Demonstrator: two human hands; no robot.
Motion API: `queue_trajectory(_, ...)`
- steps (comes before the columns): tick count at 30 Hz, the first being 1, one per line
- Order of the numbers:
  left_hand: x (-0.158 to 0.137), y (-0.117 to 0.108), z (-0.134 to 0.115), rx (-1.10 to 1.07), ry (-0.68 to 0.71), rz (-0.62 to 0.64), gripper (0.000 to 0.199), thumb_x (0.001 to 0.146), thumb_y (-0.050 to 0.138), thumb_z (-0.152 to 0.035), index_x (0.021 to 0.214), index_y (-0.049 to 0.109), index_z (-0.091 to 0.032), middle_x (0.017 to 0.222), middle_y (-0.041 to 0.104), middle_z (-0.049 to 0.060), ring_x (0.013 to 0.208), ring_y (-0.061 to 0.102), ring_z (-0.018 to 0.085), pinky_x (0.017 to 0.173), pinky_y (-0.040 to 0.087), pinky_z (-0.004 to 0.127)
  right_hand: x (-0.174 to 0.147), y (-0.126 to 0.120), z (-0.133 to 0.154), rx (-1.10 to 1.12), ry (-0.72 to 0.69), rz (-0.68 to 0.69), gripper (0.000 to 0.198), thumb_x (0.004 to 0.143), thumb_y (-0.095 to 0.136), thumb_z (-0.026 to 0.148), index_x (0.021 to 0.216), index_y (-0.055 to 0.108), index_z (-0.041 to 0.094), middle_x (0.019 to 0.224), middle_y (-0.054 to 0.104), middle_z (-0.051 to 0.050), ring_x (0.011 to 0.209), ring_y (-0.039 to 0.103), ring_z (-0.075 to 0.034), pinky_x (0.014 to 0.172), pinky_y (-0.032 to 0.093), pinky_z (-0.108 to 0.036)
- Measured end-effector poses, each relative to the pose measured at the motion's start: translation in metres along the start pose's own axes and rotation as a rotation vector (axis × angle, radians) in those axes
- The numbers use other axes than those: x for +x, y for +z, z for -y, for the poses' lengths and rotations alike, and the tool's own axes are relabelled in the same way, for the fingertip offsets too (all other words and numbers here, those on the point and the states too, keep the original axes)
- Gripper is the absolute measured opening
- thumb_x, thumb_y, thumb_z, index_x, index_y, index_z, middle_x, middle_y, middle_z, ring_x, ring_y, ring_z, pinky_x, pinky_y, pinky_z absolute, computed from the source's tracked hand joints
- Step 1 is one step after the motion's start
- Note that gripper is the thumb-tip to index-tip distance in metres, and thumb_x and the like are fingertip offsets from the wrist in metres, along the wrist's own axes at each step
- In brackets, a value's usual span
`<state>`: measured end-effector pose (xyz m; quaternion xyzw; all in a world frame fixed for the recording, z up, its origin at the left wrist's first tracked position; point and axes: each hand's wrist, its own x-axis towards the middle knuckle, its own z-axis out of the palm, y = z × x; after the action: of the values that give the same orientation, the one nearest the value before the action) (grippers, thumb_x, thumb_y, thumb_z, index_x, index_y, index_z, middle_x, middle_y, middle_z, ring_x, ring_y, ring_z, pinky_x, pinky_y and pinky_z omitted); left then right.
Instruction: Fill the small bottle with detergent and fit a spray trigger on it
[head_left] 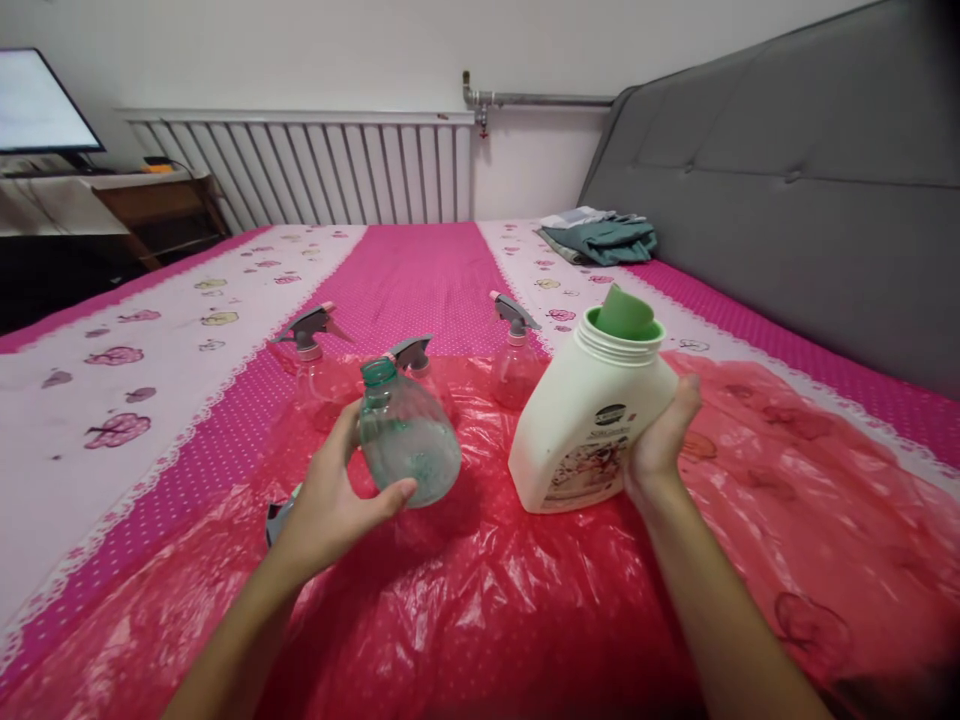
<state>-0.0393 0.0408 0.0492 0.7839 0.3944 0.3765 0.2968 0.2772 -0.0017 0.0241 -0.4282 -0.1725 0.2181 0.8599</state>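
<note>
My left hand [341, 500] is closed around a clear green bottle [412, 445], tilted, its neck uncapped and cloudy liquid inside. In my right hand [667, 435] is a large cream-white detergent jug [592, 420] with a printed label and a green spout in its open mouth; it leans a little to the right. Three spray bottles with grey-and-pink trigger heads stand behind: a pink one [322, 385] at the left, another whose trigger head [412, 352] shows behind the green bottle, and a third [516, 365] near the jug. A grey sprayer head [277, 520] lies partly hidden behind my left wrist.
Red plastic sheeting [480, 590] covers the near part of a bed with a pink patterned sheet [424, 265]. Folded clothes [600, 238] lie by the grey headboard [787, 180]. A radiator [300, 170] runs along the wall, and a monitor [41, 105] stands on a desk at the left.
</note>
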Motion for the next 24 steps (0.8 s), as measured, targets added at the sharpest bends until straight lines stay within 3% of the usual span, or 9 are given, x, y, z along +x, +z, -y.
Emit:
queue_trajectory(7,-0.002,0.005,0.000,0.075,-0.016,0.004,0.081,0.078,0.083,-0.049,0.146,0.046,-0.023,0.147,0.063,0.016,0.137,0.062,0.043,0.116,0.047,0.062,0.001,-0.001,-0.001,0.022,0.007,-0.006,0.070,0.085,0.052,0.084,0.101,0.066,0.018,0.097,0.073,-0.003,0.085,0.067,-0.016,0.081,0.059,-0.028)
queue_trajectory(12,-0.006,0.031,-0.002,0.094,0.030,0.101,0.077,0.076,0.083,-0.039,0.142,0.046,-0.024,0.145,0.063,0.016,0.137,0.061,0.041,0.118,0.045,0.063,0.003,-0.002,-0.003,0.018,0.008,-0.011,0.072,0.085,0.050,0.085,0.104,0.067,0.017,0.097,0.073,-0.004,0.083,0.068,-0.017,0.080,0.059,-0.030)
queue_trajectory(18,-0.015,0.063,0.007,0.126,-0.072,0.215,0.080,0.073,0.085,-0.036,0.142,0.048,-0.024,0.148,0.062,0.017,0.139,0.058,0.043,0.117,0.044,0.064,0.004,-0.001,-0.005,0.019,0.018,-0.014,0.076,0.081,0.052,0.088,0.106,0.067,0.017,0.099,0.073,-0.004,0.085,0.069,-0.018,0.079,0.058,-0.030)
queue_trajectory(24,-0.015,0.064,0.008,0.112,-0.094,0.260,0.080,0.073,0.087,-0.034,0.143,0.049,-0.023,0.144,0.063,0.018,0.136,0.060,0.042,0.114,0.047,0.062,0.004,-0.001,-0.008,0.027,0.047,-0.005,0.075,0.086,0.047,0.085,0.108,0.068,0.017,0.101,0.073,-0.005,0.089,0.070,-0.017,0.079,0.057,-0.029)
